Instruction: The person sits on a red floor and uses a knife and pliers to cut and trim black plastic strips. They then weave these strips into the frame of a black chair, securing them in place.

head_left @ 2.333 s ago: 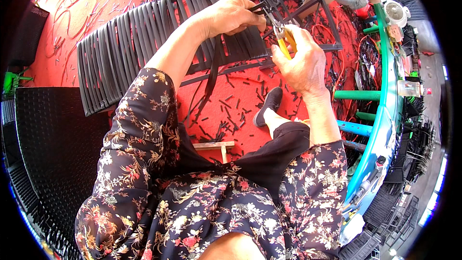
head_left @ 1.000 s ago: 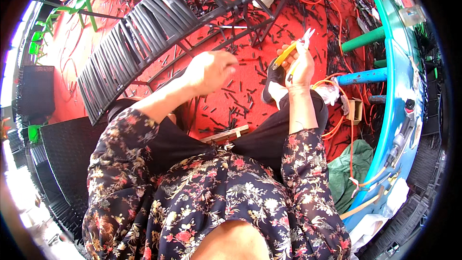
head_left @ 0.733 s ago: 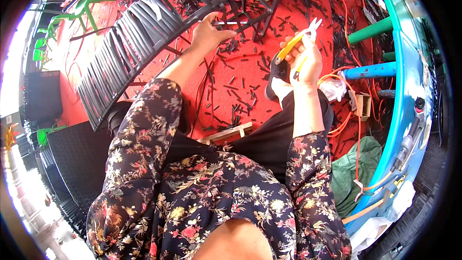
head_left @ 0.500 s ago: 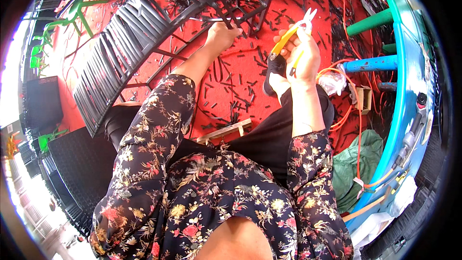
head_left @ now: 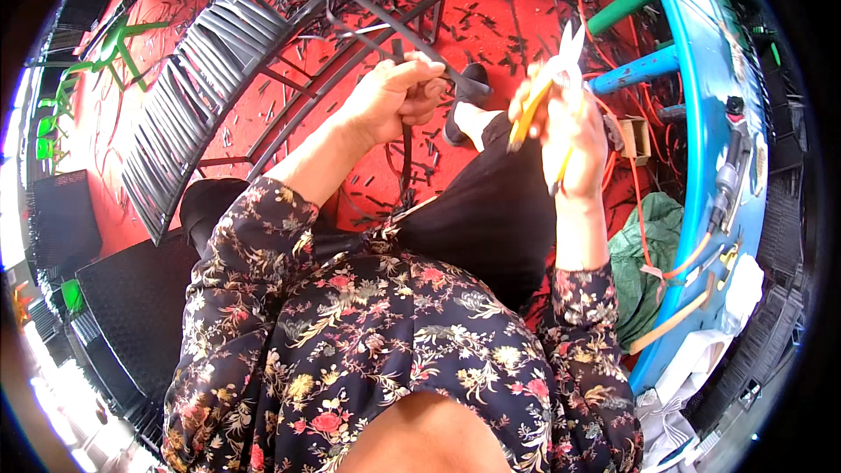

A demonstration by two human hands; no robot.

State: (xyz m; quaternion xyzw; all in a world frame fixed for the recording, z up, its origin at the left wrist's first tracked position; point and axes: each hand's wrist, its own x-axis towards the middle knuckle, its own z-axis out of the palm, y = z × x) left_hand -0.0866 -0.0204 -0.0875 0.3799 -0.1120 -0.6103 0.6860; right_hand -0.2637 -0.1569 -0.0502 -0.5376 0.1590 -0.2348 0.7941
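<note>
My left hand (head_left: 399, 98) is closed with thumb and fingers pinching a dark flat strip (head_left: 464, 83). The strip's wide end sticks out past my thumb, and dark lengths hang below the fist. To its right, my right hand (head_left: 576, 144) grips yellow-handled shears (head_left: 536, 105). Their bright blades point up and stand apart, touching nothing. Beyond my left hand is a black frame (head_left: 302, 88) with many dark strips wrapped side by side across its left part; several bare bars show on its right.
A red floor (head_left: 491, 22) is littered with short dark offcuts. On the right stands a blue-rimmed table (head_left: 692, 149) with tools on it, beside a green sack (head_left: 644, 254) and a small cardboard box (head_left: 632, 142). Orange hoses run nearby. A black woven panel (head_left: 140, 307) lies at left.
My left hand has come away from the frame toward me, drawing up the dark strip. My right hand has moved slightly right and nearer with the shears. The view has shifted a little.
</note>
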